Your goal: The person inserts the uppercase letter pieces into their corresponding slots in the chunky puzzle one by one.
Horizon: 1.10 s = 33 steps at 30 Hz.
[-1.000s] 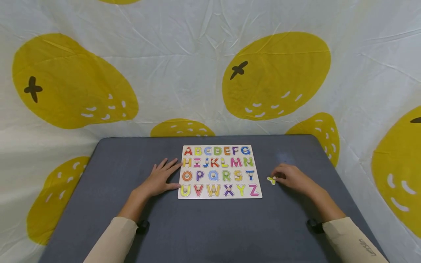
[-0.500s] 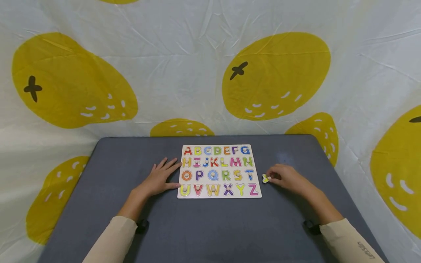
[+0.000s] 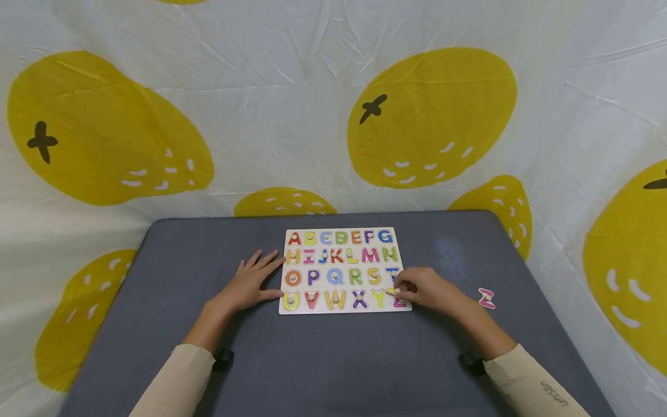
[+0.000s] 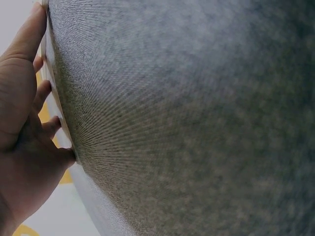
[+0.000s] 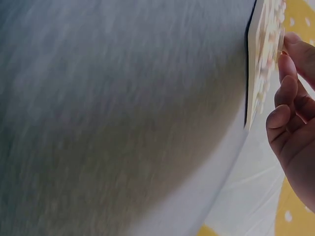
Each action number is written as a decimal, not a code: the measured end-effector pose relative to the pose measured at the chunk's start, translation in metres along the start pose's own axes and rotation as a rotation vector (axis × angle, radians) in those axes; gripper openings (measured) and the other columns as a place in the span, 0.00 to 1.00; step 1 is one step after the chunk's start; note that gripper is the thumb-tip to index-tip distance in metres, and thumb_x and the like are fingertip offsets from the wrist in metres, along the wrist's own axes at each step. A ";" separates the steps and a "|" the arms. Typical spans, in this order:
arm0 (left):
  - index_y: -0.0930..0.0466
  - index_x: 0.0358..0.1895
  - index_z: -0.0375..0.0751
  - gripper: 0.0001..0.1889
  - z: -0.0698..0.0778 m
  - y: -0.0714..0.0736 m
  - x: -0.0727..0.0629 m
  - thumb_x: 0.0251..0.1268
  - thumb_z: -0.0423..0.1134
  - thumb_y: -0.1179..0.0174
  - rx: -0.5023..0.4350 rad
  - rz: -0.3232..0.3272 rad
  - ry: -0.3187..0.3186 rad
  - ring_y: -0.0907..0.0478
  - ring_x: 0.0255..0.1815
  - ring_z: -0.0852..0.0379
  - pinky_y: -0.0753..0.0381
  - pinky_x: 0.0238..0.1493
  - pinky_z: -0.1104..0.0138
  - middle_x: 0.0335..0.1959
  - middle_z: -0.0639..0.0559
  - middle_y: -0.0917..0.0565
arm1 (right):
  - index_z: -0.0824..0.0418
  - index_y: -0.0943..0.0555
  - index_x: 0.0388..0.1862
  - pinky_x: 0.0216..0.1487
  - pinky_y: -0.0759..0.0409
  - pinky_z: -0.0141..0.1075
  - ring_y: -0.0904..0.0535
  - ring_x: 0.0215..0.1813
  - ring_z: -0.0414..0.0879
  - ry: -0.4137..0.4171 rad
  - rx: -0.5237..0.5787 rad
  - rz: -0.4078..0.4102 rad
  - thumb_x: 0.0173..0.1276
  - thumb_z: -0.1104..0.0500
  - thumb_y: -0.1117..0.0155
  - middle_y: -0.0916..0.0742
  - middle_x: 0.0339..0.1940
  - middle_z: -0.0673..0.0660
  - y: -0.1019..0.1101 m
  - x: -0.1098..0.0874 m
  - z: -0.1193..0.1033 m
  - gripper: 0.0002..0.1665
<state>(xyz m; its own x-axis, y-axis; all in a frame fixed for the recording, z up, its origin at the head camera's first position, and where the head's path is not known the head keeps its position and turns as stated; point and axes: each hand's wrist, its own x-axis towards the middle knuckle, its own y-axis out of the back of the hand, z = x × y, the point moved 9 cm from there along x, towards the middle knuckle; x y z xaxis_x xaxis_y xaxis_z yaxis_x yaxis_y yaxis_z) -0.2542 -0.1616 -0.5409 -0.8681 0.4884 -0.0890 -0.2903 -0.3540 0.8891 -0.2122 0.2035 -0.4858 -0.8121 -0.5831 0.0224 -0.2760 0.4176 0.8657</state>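
Observation:
A white wooden alphabet puzzle board (image 3: 319, 288) lies flat on the table, most of its coloured letters topped by small wooden knobs. My right hand (image 3: 429, 288) pinches a yellow letter Y puzzle piece (image 3: 391, 291) over the board's lower right corner, close to the Y recess (image 3: 378, 298) and partly covering the Z recess. In the right wrist view, thumb and forefinger hold the thin edge of the piece (image 5: 281, 40) above the board. My left hand (image 3: 249, 284) lies with fingers spread, fingertips and thumb at the board's left edge.
A pink letter Z piece (image 3: 487, 298) with a knob lies on the dark grey table (image 3: 333, 365), right of the board beside the right forearm. Behind the table hangs a white cloth (image 3: 281, 116) printed with yellow fruit.
The right hand has carried the yellow Y leftwards from the table to over the board's corner. The pink Z, earlier hidden under the hand and arm, now shows. The left hand stays put.

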 end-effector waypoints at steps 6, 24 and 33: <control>0.40 0.82 0.53 0.47 0.000 0.001 -0.001 0.63 0.62 0.31 0.004 0.001 -0.006 0.55 0.84 0.29 0.55 0.73 0.24 0.84 0.43 0.42 | 0.54 0.15 0.37 0.32 0.28 0.28 0.28 0.30 0.34 0.007 0.027 -0.022 0.66 0.58 0.23 0.21 0.26 0.42 -0.014 0.010 -0.011 0.07; 0.40 0.82 0.52 0.47 0.002 0.004 -0.002 0.63 0.59 0.30 -0.010 0.012 -0.007 0.55 0.84 0.28 0.56 0.73 0.24 0.84 0.43 0.42 | 0.53 0.18 0.34 0.36 0.29 0.30 0.31 0.33 0.35 -0.031 -0.074 0.011 0.63 0.55 0.21 0.22 0.29 0.45 -0.032 0.021 -0.020 0.11; 0.40 0.82 0.52 0.46 0.003 0.003 -0.002 0.63 0.60 0.30 -0.006 0.017 -0.010 0.54 0.84 0.29 0.55 0.73 0.25 0.84 0.44 0.41 | 0.57 0.15 0.39 0.35 0.26 0.29 0.25 0.33 0.40 -0.035 -0.012 0.007 0.63 0.57 0.21 0.19 0.30 0.47 -0.012 0.008 -0.013 0.11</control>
<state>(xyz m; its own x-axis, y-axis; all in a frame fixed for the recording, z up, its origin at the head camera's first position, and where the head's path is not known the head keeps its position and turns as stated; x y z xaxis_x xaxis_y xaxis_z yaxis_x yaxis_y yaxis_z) -0.2521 -0.1607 -0.5369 -0.8690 0.4899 -0.0694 -0.2779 -0.3672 0.8877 -0.2091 0.1846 -0.4897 -0.8314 -0.5556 0.0113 -0.2644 0.4133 0.8714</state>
